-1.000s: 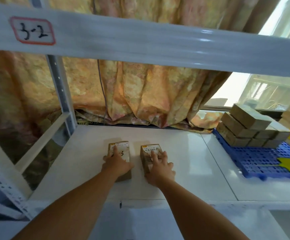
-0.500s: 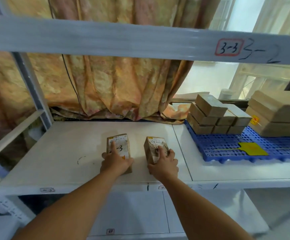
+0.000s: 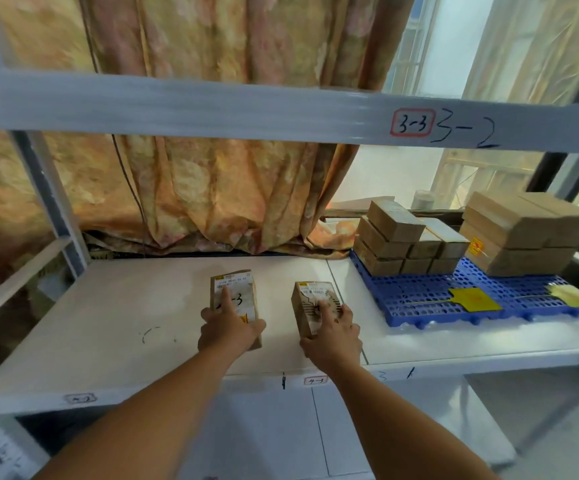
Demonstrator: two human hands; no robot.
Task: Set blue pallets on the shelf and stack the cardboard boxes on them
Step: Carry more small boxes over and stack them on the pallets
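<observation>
Two small cardboard boxes stand side by side on the white shelf [image 3: 108,323]. My left hand [image 3: 227,327] grips the left box [image 3: 234,291], index finger lying along its labelled top. My right hand [image 3: 333,336] grips the right box [image 3: 310,301], which is tilted up at its far end. To the right, a blue pallet [image 3: 430,299] lies on the shelf with a stack of small cardboard boxes [image 3: 402,242] at its back left and larger cardboard boxes [image 3: 520,233] at its back right.
A shelf beam [image 3: 212,105] marked 3-3 crosses overhead. A yellow tag [image 3: 473,298] and a second tag [image 3: 572,295] lie on the pallet. A patterned curtain [image 3: 194,195] hangs behind the shelf. An upright post [image 3: 52,202] stands at the left.
Both boxes have slid toward the shelf's front edge under my hands. The right box has tipped up. My view has swung right, showing more of the pallet and its boxes.
</observation>
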